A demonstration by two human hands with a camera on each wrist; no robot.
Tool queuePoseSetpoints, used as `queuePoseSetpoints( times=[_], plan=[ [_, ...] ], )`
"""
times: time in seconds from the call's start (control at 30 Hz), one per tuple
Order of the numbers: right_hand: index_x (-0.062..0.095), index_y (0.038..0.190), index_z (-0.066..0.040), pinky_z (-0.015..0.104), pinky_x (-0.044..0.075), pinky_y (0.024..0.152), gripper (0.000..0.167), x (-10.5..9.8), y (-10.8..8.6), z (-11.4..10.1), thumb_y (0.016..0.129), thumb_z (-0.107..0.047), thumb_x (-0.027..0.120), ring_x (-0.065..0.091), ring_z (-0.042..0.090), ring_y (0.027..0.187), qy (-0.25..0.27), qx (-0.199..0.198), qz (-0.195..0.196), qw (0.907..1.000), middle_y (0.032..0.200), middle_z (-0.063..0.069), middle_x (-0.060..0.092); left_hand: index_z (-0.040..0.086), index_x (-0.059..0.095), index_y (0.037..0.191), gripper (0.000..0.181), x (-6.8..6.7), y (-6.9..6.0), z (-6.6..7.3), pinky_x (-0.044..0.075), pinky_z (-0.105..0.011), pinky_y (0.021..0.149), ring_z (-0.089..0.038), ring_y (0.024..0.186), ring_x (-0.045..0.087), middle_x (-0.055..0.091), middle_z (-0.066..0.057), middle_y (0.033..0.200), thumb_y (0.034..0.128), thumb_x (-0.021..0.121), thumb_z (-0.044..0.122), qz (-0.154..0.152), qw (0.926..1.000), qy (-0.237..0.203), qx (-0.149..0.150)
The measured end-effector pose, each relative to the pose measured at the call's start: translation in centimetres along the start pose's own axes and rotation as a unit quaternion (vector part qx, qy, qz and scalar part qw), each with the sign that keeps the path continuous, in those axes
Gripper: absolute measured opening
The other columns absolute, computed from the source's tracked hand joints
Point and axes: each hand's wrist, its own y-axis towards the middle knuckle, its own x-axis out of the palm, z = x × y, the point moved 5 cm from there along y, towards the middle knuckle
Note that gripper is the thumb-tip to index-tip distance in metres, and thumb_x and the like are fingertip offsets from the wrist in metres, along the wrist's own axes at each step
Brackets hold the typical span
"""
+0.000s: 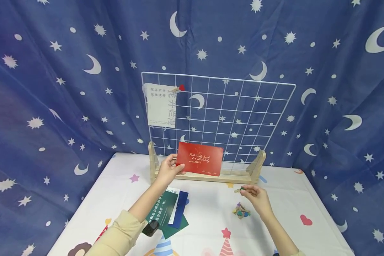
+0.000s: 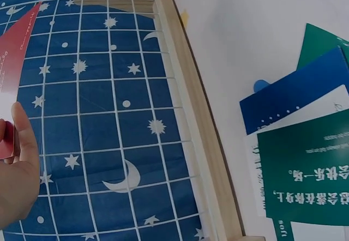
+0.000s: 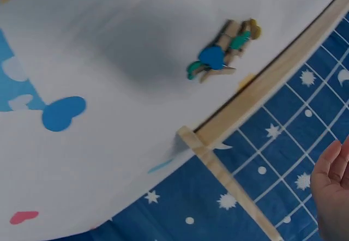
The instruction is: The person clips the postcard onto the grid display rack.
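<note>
— So, faces what along the worktop's [image 1: 208, 217] far edge?
— A white wire grid [image 1: 222, 110].
— And holds?
— Grips a red card [image 1: 201, 158] with the left hand [image 1: 170, 169], before the grid's lower edge; pinches a wooden clip [image 1: 237, 191] with the right hand [image 1: 258, 199], near its lower right corner.

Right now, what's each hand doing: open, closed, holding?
Left hand: closed, holding the red card at one end.
Right hand: closed, pinching a clip.

Red card [image 2: 13, 61] — cut off by the left wrist view's edge.
</note>
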Motion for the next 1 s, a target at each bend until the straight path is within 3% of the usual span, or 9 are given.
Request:
queuePoseSetpoints(
  times=[0.23,0.5,0.6,0.83,1.0],
  plan=[
    [0.06,0.104,0.013,0.008,0.051,0.073,0.025,0.0,0.3,-1.7,0.087,-0.004,0.064,0.061,-0.006,0.075,-0.007,-0.01,0.005,0.9999,0.095,0.023,0.068,-0.007,0.048,0.118,0.033,0.2,0.5,1.1,0.058,-0.022,0.067,-0.008,0.074,0.066,0.061,-0.02,0.101,0.086,0.057,-0.011,0.0,0.9999,-0.003,0.011],
    [0.058,0.107,0.014,0.009,0.052,0.077,0.027,0.2,0.0,-3.6,0.087,-0.003,0.064,0.063,-0.006,0.079,0.032,-0.023,0.012,0.9991,0.096,0.018,0.07,-0.007,0.048,0.117,0.035,0.4,1.2,1.9,0.059,-0.025,0.068,-0.007,0.07,0.065,0.062,-0.015,0.096,0.0845,0.058,-0.013,0.006,0.9998,-0.007,0.018],
    [0.058,0.109,0.014,0.01,0.052,0.077,0.028,0.3,0.0,-4.2,0.086,-0.001,0.064,0.064,-0.006,0.079,0.04,-0.045,0.019,0.998,0.092,0.012,0.071,-0.006,0.049,0.118,0.035,0.5,1.5,2.2,0.059,-0.023,0.068,-0.006,0.071,0.065,0.062,-0.018,0.099,0.085,0.058,-0.012,0.007,0.9998,-0.001,0.019],
    [0.06,0.108,0.013,0.009,0.052,0.078,0.027,0.5,0.0,-5.3,0.086,-0.003,0.065,0.064,-0.008,0.081,0.037,-0.085,0.015,0.9956,0.087,-0.023,0.066,-0.004,0.049,0.118,0.034,0.9,2.1,3.2,0.051,-0.012,0.056,-0.004,0.064,0.065,0.063,-0.017,0.099,0.0858,0.059,-0.01,0.01,0.9998,-0.007,0.016],
    [0.062,0.102,0.012,0.009,0.052,0.077,0.024,0.7,0.1,-6.3,0.085,-0.004,0.067,0.064,-0.005,0.081,0.037,-0.111,0.015,0.9931,0.086,-0.025,0.065,-0.004,0.049,0.118,0.034,1.1,2.4,3.5,0.056,-0.016,0.063,-0.004,0.065,0.065,0.063,-0.016,0.101,0.0862,0.058,-0.009,0.011,0.9997,-0.017,0.01]
  ],
)
